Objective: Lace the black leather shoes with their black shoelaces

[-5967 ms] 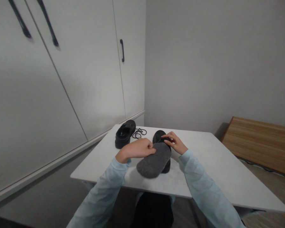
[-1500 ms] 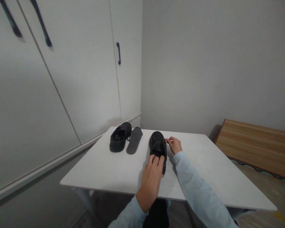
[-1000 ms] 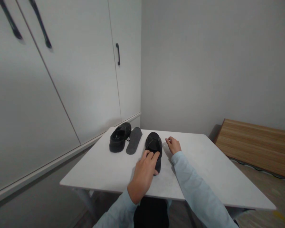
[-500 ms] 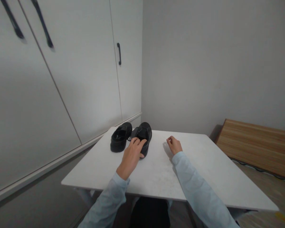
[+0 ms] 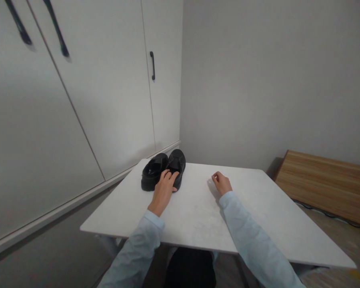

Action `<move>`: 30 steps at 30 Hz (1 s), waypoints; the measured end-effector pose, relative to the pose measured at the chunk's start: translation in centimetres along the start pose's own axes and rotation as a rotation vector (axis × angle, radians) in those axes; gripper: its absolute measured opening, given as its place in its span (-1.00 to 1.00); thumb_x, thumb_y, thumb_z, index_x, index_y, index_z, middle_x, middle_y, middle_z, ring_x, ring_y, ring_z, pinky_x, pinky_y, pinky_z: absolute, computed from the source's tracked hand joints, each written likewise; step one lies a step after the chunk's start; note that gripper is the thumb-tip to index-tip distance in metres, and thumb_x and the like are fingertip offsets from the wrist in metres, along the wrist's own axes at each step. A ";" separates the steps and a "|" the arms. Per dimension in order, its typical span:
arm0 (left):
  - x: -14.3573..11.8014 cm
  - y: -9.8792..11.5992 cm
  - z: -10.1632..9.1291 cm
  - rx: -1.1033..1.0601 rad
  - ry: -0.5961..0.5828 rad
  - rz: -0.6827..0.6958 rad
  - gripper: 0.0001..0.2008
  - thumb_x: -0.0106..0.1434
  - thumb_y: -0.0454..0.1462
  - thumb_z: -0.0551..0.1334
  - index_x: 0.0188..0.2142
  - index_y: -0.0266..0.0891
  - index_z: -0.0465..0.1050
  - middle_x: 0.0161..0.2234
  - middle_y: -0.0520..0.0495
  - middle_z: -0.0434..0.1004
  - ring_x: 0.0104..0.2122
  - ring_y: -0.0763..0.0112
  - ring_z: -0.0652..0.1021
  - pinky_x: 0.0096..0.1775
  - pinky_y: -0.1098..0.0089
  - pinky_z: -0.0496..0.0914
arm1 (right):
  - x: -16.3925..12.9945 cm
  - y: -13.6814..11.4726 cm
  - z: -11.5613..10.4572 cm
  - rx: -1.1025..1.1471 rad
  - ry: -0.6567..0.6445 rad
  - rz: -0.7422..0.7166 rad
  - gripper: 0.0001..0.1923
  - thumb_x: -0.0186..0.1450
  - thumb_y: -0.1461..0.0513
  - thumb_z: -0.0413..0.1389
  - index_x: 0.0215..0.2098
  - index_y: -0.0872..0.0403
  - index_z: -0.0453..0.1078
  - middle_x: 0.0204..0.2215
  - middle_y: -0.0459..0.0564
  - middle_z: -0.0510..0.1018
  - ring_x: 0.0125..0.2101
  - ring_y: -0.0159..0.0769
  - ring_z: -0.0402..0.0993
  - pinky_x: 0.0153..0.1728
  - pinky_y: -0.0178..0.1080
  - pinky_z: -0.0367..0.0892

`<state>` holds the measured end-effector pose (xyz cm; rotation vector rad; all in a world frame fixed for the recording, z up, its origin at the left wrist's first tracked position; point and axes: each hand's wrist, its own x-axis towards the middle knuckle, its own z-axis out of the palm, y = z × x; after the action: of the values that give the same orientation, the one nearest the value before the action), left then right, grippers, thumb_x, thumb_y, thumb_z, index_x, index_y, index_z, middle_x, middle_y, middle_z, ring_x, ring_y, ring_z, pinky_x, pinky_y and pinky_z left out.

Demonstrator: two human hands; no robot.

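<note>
Two black shoes stand side by side at the far left of the white table, toes pointing away from me. My left hand [image 5: 165,187] grips the heel end of the right-hand shoe [image 5: 177,161], its fingers at the opening and thumb on the near right side. Part of that shoe's heel is hidden behind the hand. Close on its left is the other shoe [image 5: 153,173], which nothing holds. My right hand [image 5: 221,184] hovers or rests over the table to the right, fingers curled together. Whether anything is inside that hand cannot be made out.
The white table [image 5: 198,224] reaches to the grey wall [image 5: 243,80]. White cupboards [image 5: 108,100] with dark handles line the left side. Beyond the table's right edge lies a wood-grain board [image 5: 324,184], with a dark cable running along its lower edge.
My left hand has shifted the right-hand shoe left, up against the other shoe, closing the gap between them. My right hand stays about where it was.
</note>
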<state>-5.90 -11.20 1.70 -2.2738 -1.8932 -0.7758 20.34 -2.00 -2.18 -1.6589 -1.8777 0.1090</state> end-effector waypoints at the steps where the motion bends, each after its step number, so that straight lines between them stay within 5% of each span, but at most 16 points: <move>1: 0.0 -0.1 0.1 0.001 0.006 0.002 -0.47 0.16 -0.41 0.22 0.12 -0.13 0.19 0.00 -0.08 0.33 0.18 0.22 0.14 -0.03 0.29 0.38 | 0.0 0.0 0.0 0.002 -0.003 -0.001 -0.82 0.26 0.18 -0.02 -0.34 0.07 0.39 -0.59 -0.09 0.46 -0.55 -0.37 0.33 -0.48 -0.35 0.09; 11: 0.1 -0.4 1.4 0.014 0.032 0.021 -0.39 0.15 -0.47 0.20 0.17 -0.15 0.12 0.04 -0.12 0.27 0.24 0.23 0.05 0.08 0.28 0.28 | -0.2 -0.1 0.1 0.007 -0.014 -0.022 -0.82 0.26 0.18 -0.03 -0.34 0.06 0.38 -0.59 -0.09 0.44 -0.55 -0.36 0.32 -0.49 -0.35 0.08; 23: 0.0 -0.8 1.2 0.043 0.028 0.033 -0.42 0.13 -0.48 0.20 0.14 -0.17 0.16 -0.01 -0.09 0.32 0.21 0.20 0.12 0.09 0.28 0.28 | -0.3 -0.4 0.1 -0.012 -0.041 -0.021 -0.84 0.26 0.20 -0.01 -0.33 0.06 0.39 -0.59 -0.09 0.45 -0.55 -0.37 0.31 -0.48 -0.35 0.09; 30: 0.4 -1.0 0.9 0.120 -0.013 0.026 -0.28 0.10 -0.37 0.29 0.21 -0.15 0.02 0.05 -0.16 0.26 0.18 0.16 0.13 0.02 0.25 0.33 | -0.4 -0.3 0.3 -0.022 -0.052 -0.046 -0.84 0.25 0.20 -0.01 -0.33 0.04 0.40 -0.59 -0.10 0.45 -0.56 -0.38 0.31 -0.49 -0.35 0.07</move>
<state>-6.50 -10.28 0.88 -2.2326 -1.8580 -0.6276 19.96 -2.28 -2.45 -1.6408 -1.9611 0.1131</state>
